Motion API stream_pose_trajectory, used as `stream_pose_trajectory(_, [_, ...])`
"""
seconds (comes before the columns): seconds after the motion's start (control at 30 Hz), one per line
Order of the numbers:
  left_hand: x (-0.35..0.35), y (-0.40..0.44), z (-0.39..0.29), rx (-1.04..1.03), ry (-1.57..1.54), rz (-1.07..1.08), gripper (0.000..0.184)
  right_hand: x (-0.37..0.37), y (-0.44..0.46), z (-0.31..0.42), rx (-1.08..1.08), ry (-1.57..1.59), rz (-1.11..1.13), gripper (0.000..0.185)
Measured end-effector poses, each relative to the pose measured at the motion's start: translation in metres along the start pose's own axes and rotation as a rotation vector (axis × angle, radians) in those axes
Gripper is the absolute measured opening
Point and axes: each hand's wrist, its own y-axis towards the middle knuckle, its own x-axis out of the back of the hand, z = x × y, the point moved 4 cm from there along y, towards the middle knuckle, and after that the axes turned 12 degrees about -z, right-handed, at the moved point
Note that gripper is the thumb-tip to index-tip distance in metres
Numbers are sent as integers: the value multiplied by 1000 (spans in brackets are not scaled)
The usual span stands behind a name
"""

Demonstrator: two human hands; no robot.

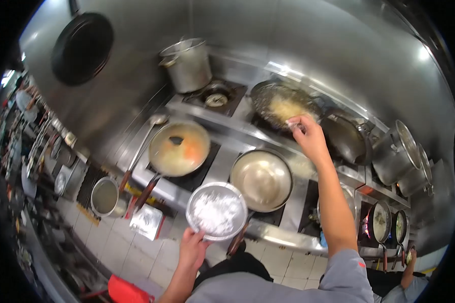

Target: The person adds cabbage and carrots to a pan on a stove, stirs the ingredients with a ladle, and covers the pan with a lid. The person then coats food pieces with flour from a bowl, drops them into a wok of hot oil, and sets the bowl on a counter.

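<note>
My left hand (192,248) grips the rim of a metal bowl (217,211) that holds white, powdery food. My right hand (306,132) is closed in a pinch over the near edge of a wok (260,96) with bubbling oil and pale yellow food. Something small and whitish shows at its fingertips, too small to name. Between my hands sits an empty-looking frying pan (262,181). Left of it, a pan (179,148) holds yellowish and orange liquid with a dark utensil head in it.
A tall pot (187,65) stands at the back, and a dark wok (346,136) right of the oil. More pots (397,154) and small pans (379,222) are on the right, near another person's arm (409,267). A ladle (158,119) lies left.
</note>
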Motion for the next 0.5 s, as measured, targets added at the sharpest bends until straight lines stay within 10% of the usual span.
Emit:
stream_pose_trajectory(0.27, [49, -11, -15, -42, -28, 119, 11, -122, -200, 114, 80, 158, 764, 41])
stream_pose_trajectory(0.5, [85, -25, -20, 6, 2, 150, 12, -166, -267, 137, 172, 20, 856, 60])
